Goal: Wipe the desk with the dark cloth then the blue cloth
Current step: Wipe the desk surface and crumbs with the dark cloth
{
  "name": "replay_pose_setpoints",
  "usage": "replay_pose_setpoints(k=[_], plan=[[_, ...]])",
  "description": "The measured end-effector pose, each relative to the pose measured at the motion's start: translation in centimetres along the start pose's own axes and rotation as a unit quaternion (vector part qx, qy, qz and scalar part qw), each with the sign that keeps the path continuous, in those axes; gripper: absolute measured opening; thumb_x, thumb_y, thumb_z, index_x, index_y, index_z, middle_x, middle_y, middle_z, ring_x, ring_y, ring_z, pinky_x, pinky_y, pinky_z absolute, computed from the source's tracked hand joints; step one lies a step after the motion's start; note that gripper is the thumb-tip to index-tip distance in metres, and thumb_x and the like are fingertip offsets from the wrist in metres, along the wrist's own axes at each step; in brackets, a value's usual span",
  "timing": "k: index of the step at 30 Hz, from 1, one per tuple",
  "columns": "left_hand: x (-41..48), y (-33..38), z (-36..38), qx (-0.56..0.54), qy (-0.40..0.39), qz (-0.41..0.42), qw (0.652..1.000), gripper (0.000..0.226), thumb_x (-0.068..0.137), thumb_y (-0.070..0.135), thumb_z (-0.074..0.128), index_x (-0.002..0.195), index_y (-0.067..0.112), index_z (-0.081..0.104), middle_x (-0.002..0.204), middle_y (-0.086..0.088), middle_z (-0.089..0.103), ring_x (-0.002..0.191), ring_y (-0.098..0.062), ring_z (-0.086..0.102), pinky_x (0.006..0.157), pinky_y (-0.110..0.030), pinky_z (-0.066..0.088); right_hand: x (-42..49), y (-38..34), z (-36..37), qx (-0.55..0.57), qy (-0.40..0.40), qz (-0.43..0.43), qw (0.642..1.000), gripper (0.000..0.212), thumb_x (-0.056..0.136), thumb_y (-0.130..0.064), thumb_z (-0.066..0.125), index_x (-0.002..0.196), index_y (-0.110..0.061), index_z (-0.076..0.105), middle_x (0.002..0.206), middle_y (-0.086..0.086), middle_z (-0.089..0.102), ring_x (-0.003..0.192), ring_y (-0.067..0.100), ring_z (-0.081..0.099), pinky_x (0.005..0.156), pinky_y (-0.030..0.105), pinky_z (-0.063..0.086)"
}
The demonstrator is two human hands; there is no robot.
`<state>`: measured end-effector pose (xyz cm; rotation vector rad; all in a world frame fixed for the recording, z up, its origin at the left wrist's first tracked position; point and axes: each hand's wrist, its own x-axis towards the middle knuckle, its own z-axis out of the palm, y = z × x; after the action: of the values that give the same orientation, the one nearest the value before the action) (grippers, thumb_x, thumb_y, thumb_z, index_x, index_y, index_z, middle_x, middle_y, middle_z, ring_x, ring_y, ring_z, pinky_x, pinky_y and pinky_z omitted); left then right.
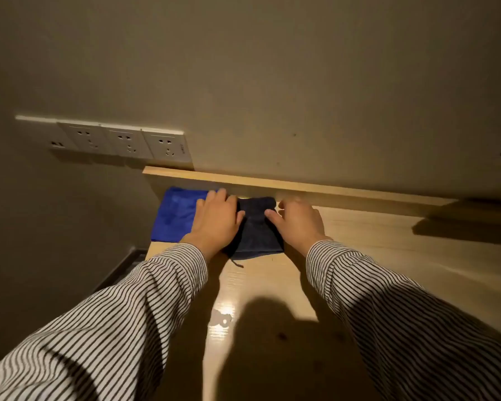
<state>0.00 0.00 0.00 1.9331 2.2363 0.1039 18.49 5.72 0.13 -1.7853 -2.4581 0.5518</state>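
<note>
The desk (359,256) is open bare wood to the right of the dark cloth (256,227) and on its near side, so a hand can sweep there. At the back a raised ledge (301,188) against the wall (272,82) stops any forward reach. The far left corner is taken up by the blue cloth (174,215) and the dark cloth, which touch. Left of the blue cloth the desk ends. A dark shape (480,211), too shadowed to identify, sits at the ledge's right end.
</note>
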Motion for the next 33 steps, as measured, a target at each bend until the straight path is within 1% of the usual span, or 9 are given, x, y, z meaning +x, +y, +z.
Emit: replay_pose_setpoints(k=[8,12,16,19,22,24,26,29,33], plan=[[3.0,-1.9,3.1,0.003,0.008,-0.040,0.999,0.047,0.105,0.052,0.056,0.134,0.015,0.063,0.138,-0.009,0.048,0.124,-0.032,0.045,0.099,-0.049,0.040,3.2,-0.8,3.2,0.003,0.026,0.075,0.997,0.051,0.096,-0.061,0.061,0.117,-0.015,0.067,0.118,0.008,0.065,0.113,0.031,0.059,0.092,0.044,0.047],[3.4,-1.7,3.5,0.000,0.018,-0.016,1.000,0.038,0.104,0.046,0.060,0.130,0.018,0.065,0.134,-0.009,0.048,0.121,-0.031,0.044,0.095,-0.047,0.039,3.5,-1.1,4.4,0.064,0.040,0.096,0.993,0.032,0.097,-0.046,0.068,0.102,-0.014,0.064,0.110,0.008,0.066,0.109,0.032,0.058,0.086,0.041,0.044],[3.3,-1.5,2.9,-0.010,0.006,-0.009,1.000,0.035,0.106,0.041,0.058,0.128,0.014,0.065,0.135,-0.010,0.048,0.123,-0.031,0.042,0.099,-0.047,0.038,2.5,-1.1,4.6,0.169,0.071,0.052,0.982,0.020,0.100,-0.027,0.065,0.094,-0.017,0.049,0.102,0.006,0.059,0.101,0.028,0.053,0.081,0.038,0.040],[2.1,-1.5,1.6,-0.115,0.012,0.020,0.993,0.025,0.108,0.033,0.057,0.120,0.011,0.062,0.123,-0.010,0.057,0.116,-0.029,0.050,0.096,-0.043,0.040,0.8,-1.3,3.7,0.281,0.079,0.033,0.956,0.015,0.105,-0.024,0.059,0.100,-0.016,0.046,0.099,0.005,0.063,0.089,0.025,0.060,0.075,0.039,0.047],[-0.4,-2.1,-0.3,-0.322,-0.016,0.046,0.945,0.014,0.109,0.024,0.057,0.109,0.010,0.056,0.103,-0.009,0.064,0.095,-0.027,0.061,0.079,-0.040,0.046,-1.6,-1.9,2.0,0.331,0.099,0.026,0.938,0.012,0.107,-0.026,0.054,0.111,-0.016,0.048,0.102,0.003,0.066,0.091,0.019,0.064,0.077,0.042,0.054],[-2.3,-2.9,-1.5,-0.393,-0.032,0.045,0.918,0.012,0.110,0.025,0.055,0.109,0.014,0.054,0.101,-0.007,0.064,0.092,-0.024,0.063,0.075,-0.039,0.053,-3.5,-2.7,1.0,0.348,0.100,0.021,0.932,0.014,0.108,-0.029,0.052,0.117,-0.017,0.049,0.106,0.001,0.068,0.095,0.016,0.067,0.081,0.042,0.059],[-4.1,-3.8,-2.5,-0.439,-0.048,0.033,0.897,0.009,0.111,0.029,0.054,0.109,0.021,0.054,0.102,-0.003,0.064,0.092,-0.016,0.065,0.073,-0.034,0.055,-5.5,-4.1,0.1,0.358,0.089,0.018,0.929,0.016,0.109,-0.031,0.051,0.120,-0.019,0.048,0.110,0.001,0.068,0.098,0.014,0.068,0.082,0.041,0.062],[-6.6,-6.0,-3.6,-0.465,-0.041,0.017,0.884,0.009,0.110,0.033,0.055,0.101,0.032,0.053,0.093,0.011,0.064,0.081,0.002,0.062,0.068,-0.016,0.047,-8.2,-6.9,-0.4,0.362,0.073,0.015,0.929,0.015,0.109,-0.033,0.051,0.116,-0.021,0.046,0.107,0.002,0.068,0.094,0.016,0.068,0.078,0.039,0.061],[-9.6,-9.6,-4.7,-0.466,-0.046,-0.022,0.883,0.021,0.109,0.032,0.058,0.091,0.041,0.052,0.090,0.009,0.062,0.078,0.000,0.059,0.073,-0.030,0.047,-10.8,-11.0,0.6,0.378,0.054,0.023,0.924,0.014,0.108,-0.032,0.053,0.107,-0.023,0.042,0.101,0.002,0.064,0.090,0.015,0.064,0.073,0.032,0.053]])
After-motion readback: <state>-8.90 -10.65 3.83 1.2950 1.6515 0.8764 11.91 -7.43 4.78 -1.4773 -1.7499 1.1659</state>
